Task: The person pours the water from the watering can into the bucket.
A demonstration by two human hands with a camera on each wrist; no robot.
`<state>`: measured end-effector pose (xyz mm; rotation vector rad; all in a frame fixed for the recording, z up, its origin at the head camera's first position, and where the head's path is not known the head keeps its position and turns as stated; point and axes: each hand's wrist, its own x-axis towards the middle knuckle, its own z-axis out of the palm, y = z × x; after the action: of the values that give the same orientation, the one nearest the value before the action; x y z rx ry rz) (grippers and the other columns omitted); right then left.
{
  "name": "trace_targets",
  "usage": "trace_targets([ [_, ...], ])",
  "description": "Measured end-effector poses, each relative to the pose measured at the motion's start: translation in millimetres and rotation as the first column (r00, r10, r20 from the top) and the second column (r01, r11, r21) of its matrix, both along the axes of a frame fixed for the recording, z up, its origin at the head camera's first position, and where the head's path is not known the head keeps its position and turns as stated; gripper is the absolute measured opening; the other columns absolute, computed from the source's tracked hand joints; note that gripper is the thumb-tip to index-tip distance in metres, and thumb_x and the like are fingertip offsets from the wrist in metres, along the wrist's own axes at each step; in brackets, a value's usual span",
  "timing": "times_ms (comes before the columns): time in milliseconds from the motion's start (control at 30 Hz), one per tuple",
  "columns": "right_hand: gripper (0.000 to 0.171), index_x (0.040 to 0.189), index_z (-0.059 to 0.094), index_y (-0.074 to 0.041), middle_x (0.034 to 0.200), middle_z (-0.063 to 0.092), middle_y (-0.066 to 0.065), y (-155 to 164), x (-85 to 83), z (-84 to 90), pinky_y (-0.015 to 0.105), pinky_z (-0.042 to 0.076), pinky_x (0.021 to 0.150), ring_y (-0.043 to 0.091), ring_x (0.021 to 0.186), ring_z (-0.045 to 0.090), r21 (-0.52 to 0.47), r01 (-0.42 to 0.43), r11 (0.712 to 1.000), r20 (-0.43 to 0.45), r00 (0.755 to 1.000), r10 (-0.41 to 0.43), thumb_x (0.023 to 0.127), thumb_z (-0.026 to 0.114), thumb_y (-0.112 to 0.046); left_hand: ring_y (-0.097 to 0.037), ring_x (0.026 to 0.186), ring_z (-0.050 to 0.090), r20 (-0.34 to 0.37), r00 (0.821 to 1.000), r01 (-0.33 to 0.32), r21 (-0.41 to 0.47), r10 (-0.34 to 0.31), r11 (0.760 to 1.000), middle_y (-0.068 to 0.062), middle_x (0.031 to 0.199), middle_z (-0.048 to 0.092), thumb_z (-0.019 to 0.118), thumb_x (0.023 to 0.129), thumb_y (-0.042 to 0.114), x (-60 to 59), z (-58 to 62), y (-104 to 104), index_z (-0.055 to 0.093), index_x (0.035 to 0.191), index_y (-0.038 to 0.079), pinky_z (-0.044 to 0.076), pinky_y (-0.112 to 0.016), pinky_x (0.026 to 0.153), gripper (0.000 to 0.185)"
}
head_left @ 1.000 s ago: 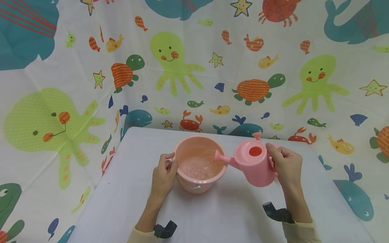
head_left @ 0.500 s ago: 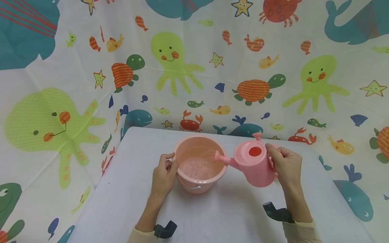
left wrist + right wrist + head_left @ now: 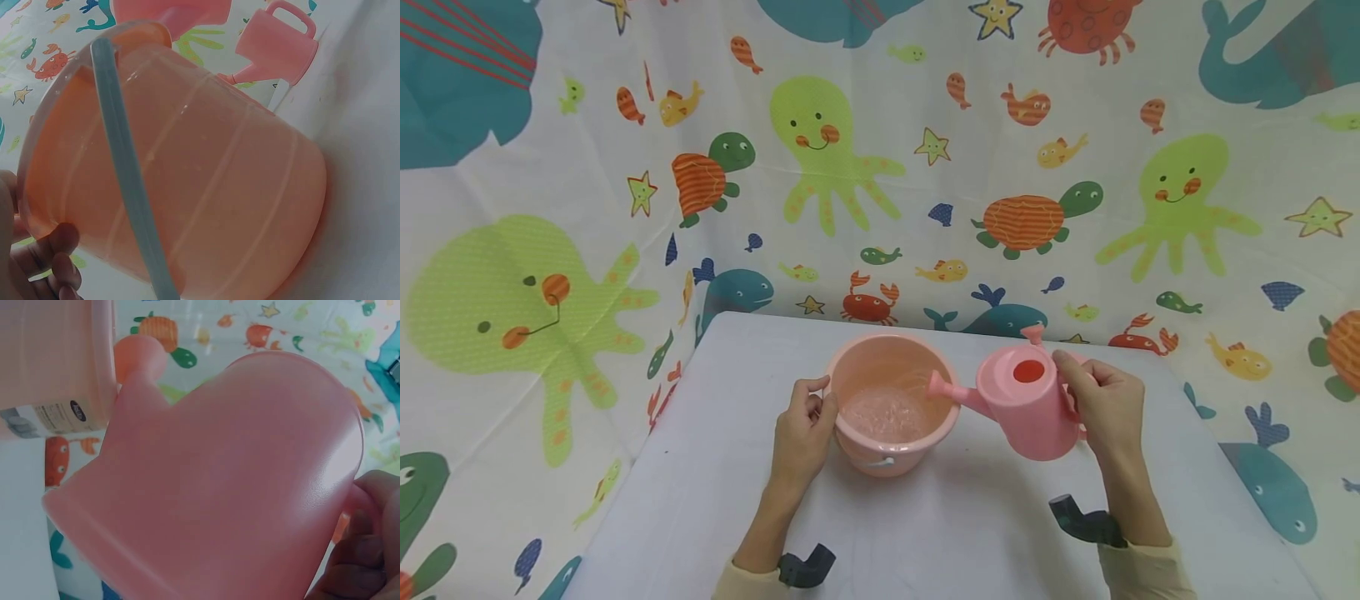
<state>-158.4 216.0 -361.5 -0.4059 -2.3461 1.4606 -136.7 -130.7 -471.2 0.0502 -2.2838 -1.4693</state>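
Note:
A pale pink bucket (image 3: 917, 455) stands on the white table with rippling water (image 3: 887, 414) inside. My left hand (image 3: 801, 433) holds its left rim, thumb and fingers curled over the edge. A grey-white handle (image 3: 125, 156) hangs down the bucket's side in the left wrist view. My right hand (image 3: 1108, 404) grips the handle of a pink watering can (image 3: 1037, 421), raised and tilted left. Its sprinkler head (image 3: 937, 387) is over the bucket's right rim, and thin streams of water run from it into the bucket. The can's red-orange filling hole faces up.
Behind the held can stands a second pink watering can (image 3: 278, 44), mostly hidden in the head view except its sprinkler head (image 3: 1033, 333). A curtain (image 3: 880, 192) printed with sea animals hangs beyond the table (image 3: 737, 367). Black cameras (image 3: 805, 567) are strapped to both wrists.
Both hands, the bucket and the can stay nearly where they were. The water's surface keeps rippling and its bubbles shift. The head view drifts slightly.

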Motion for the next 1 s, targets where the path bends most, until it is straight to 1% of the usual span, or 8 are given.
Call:
trace_targets([
  [233,0.051,0.072,0.067,-0.006,0.066,0.064,-0.01,-0.7,-1.0,-1.0,0.019,0.054,0.063,0.014,0.069,0.059,0.029,0.019,0.999,-0.015,1.0,-0.018,0.085,0.072,-0.055,-0.003,0.049,0.037,0.012,1.0,-0.003,0.001,0.003,1.0,0.002,0.062,0.053,0.057,0.099,0.018,0.2,-0.7,-0.1,0.06,0.123,0.009,0.031,-0.021,0.045,0.026],
  [467,0.045,0.067,0.066,-0.013,0.071,0.068,-0.007,-2.3,-1.5,0.3,0.018,0.054,0.064,0.015,0.073,0.059,0.033,0.038,0.999,-0.026,0.999,-0.037,0.087,0.07,-0.053,-0.003,0.049,0.037,0.014,1.0,0.002,0.001,-0.002,1.0,0.002,0.061,0.052,0.056,0.099,0.018,0.3,1.7,-0.2,0.06,0.123,0.008,0.031,-0.021,0.045,0.027],
  [700,0.045,0.069,0.067,-0.012,0.072,0.069,-0.007,-3.0,-2.9,-1.0,0.016,0.054,0.065,0.014,0.075,0.059,0.044,0.054,0.998,-0.024,0.998,-0.053,0.089,0.069,-0.052,-0.003,0.049,0.037,0.013,1.0,0.011,0.01,-0.011,1.0,0.002,0.061,0.052,0.056,0.099,0.018,0.8,2.3,-0.6,0.06,0.124,0.008,0.031,-0.021,0.045,0.027],
  [833,0.043,0.067,0.066,-0.014,0.072,0.07,-0.005,-3.4,-3.5,-1.1,0.016,0.054,0.065,0.013,0.074,0.06,0.05,0.057,0.997,-0.034,0.998,-0.055,0.089,0.069,-0.051,-0.003,0.049,0.037,0.012,1.0,0.012,0.015,-0.012,1.0,0.002,0.06,0.052,0.056,0.099,0.018,0.5,1.6,-0.8,0.06,0.124,0.009,0.031,-0.021,0.045,0.027],
  [1000,0.044,0.067,0.066,-0.013,0.072,0.069,-0.005,-4.6,-3.6,-0.9,0.016,0.054,0.066,0.011,0.074,0.061,0.064,0.065,0.996,-0.042,0.997,-0.062,0.088,0.07,-0.051,-0.003,0.049,0.038,0.016,1.0,0.015,0.016,-0.016,1.0,0.002,0.06,0.051,0.056,0.1,0.02,-0.6,0.0,-1.1,0.06,0.125,0.009,0.031,-0.021,0.045,0.027],
])
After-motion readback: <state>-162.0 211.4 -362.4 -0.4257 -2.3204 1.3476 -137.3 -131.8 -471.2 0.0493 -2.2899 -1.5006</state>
